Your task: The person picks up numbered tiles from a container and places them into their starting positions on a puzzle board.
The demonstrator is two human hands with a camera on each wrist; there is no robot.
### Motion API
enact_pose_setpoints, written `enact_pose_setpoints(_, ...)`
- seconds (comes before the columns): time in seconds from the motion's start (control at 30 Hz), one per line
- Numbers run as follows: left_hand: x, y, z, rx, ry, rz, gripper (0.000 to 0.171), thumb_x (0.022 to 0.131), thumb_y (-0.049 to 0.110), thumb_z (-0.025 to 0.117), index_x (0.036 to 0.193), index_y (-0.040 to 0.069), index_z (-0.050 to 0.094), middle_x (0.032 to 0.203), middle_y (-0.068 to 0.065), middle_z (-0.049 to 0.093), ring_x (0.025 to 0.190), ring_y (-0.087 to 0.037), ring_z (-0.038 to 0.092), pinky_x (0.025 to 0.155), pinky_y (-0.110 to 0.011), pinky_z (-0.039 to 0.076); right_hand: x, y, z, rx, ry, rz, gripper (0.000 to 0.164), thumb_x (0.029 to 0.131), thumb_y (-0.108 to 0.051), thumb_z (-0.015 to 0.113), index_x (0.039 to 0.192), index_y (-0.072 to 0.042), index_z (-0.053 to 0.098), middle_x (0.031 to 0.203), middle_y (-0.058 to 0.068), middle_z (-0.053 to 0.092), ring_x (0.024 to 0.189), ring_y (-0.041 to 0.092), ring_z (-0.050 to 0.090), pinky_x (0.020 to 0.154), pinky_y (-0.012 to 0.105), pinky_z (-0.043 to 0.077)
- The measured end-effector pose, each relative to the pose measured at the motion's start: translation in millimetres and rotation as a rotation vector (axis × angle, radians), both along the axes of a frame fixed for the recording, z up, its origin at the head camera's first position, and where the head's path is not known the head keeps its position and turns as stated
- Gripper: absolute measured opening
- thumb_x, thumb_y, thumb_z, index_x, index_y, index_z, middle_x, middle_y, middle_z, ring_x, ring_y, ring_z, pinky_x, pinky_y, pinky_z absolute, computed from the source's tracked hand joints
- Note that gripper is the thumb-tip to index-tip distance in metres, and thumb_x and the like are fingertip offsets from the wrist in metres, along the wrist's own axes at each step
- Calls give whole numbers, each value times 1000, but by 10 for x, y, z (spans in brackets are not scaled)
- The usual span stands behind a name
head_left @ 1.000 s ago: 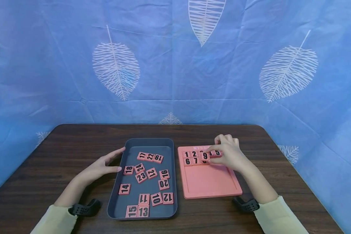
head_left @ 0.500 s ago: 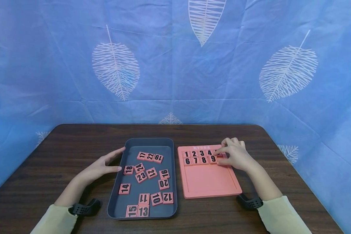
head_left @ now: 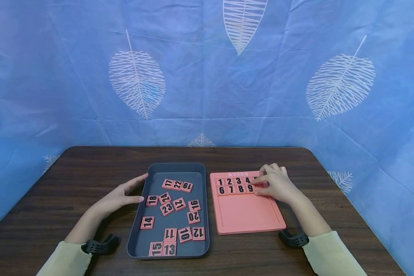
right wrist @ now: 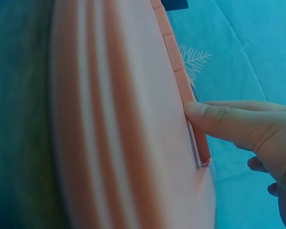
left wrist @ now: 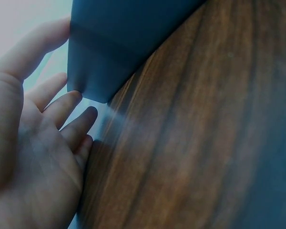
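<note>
Tile 9 (head_left: 250,188) may jam askew if my right hand (head_left: 276,184), nearly closed at its edge (can't tell if pinching), nudges unevenly; left hand (head_left: 120,194) loosely spread against tray (head_left: 170,222).

At eight o'clock our left hand (head_left: 121,194) spreads thumb (head_left: 134,199) from forefinger (head_left: 138,179); at four, our right hand (head_left: 278,184) arches.

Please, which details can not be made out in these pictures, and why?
Head view: the last top-row tile, mostly covered by the right hand.
Right wrist view: the numbers on the tiles; only their sides show.
Left wrist view: the inside of the tray, hidden by its wall.
</note>
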State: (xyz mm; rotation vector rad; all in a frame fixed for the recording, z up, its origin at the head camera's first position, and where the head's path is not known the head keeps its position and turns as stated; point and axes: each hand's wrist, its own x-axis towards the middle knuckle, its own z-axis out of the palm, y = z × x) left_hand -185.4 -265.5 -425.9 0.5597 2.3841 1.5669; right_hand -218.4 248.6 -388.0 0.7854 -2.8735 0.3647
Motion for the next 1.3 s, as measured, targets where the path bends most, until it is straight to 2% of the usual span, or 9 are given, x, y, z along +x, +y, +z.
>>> enact_pose_setpoints(0.33, -8, -7, -16, 9, -1, -8, 72, 92, 19, 65, 153, 16, 26, 155, -18, 19, 140, -46, 10, 100, -72, 15, 16, -39, 1, 8, 36, 5, 29, 72, -31, 85, 99, -26, 78, 96, -4, 48, 92, 22, 36, 76, 43, 21)
enact_pose_setpoints(0.57, -4, 9, 4, 3, -6, 0, 73, 92, 20, 65, 153, 15, 26, 155, -19, 20, 140, -46, 11, 101, -71, 15, 113, -225, 166, -86, 110, 100, 30, 69, -25, 87, 97, -21, 79, 98, -2, 49, 97, 26, 39, 80, 47, 23)
enact_pose_setpoints(0.8, 9, 21, 26, -6, -9, 4, 73, 92, 21, 65, 153, 14, 25, 155, -20, 20, 140, -46, 13, 102, -70, 17, 310, -543, 318, -187, 165, 226, 28, 70, -23, 87, 96, -23, 78, 100, -4, 48, 96, 26, 41, 81, 47, 23)
enact_pose_setpoints(0.97, 6, 3, 15, -6, -6, 3, 73, 92, 21, 65, 153, 15, 25, 155, -20, 20, 140, -45, 12, 102, -70, 17, 481, -853, 352, -211, 151, 288, 29, 69, -30, 87, 96, -25, 78, 102, -4, 50, 97, 22, 41, 81, 45, 25)
enact_pose_setpoints(1.1, 1, -1, 7, -3, -7, 2, 73, 92, 21, 66, 153, 15, 25, 155, -19, 20, 140, -46, 12, 101, -70, 17, 617, -1083, 349, -195, 123, 297, 30, 69, -37, 86, 96, -25, 78, 101, -7, 47, 98, 20, 41, 82, 45, 26)
enact_pose_setpoints(1.3, -11, 2, 8, -1, -20, 7, 74, 92, 22, 66, 153, 16, 25, 155, -18, 19, 140, -45, 12, 102, -70, 17, 819, -1372, 290, -172, 97, 247, 29, 67, -46, 85, 87, -27, 76, 99, -10, 45, 97, 17, 39, 81, 43, 28)
